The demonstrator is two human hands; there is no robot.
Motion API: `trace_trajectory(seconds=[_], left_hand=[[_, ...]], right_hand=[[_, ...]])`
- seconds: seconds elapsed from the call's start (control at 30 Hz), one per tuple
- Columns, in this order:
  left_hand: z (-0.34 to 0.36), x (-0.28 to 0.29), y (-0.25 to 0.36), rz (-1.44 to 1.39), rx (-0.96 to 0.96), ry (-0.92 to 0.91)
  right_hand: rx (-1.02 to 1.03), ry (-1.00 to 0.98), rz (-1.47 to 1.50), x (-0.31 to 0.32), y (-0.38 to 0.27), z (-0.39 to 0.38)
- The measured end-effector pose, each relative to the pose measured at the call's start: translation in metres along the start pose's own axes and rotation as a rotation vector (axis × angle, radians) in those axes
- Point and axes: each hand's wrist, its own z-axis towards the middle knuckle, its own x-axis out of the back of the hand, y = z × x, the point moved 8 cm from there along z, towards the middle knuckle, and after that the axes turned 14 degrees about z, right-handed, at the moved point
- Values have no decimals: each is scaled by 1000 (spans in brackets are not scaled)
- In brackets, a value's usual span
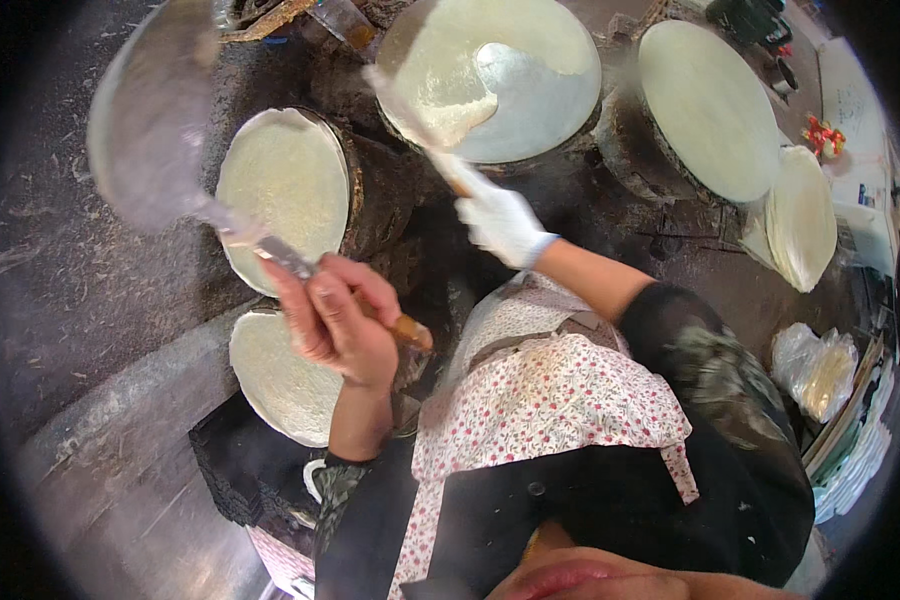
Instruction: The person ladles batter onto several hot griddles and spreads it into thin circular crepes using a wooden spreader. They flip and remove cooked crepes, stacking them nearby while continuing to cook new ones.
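Note:
My left hand (340,315), bare, grips the handle of a large metal ladle (150,120), whose blurred bowl is raised at upper left. My right hand (495,220), in a white glove, is closed on a long spreader (403,108) that reaches over the back round griddle (542,105). Pale batter (440,55) covers part of that griddle, leaving a grey surface showing. A round griddle with a pale sheet (275,190) stands left of my hands; another (275,375) is below it, partly behind my left hand.
A fourth coated griddle (708,110) stands at right on a blackened stand, beside a stack of thin pale rounds (800,220). A plastic bag (810,370) and stacked boards (860,450) are at lower right. A dark crate-like object (230,460) sits at lower left.

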Motion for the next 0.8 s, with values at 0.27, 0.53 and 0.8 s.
trace_trajectory(seconds=[0.27,0.53,0.8], left_hand=[[-61,76,-41,-79,337,-38],[-100,106,-71,-62,466,-98],[-109,91,-85,-83,477,-255]], right_hand=[[74,418,-442,-10,-2,11],[210,424,17,-63,20,35],[10,660,-90,13,25,-33]])
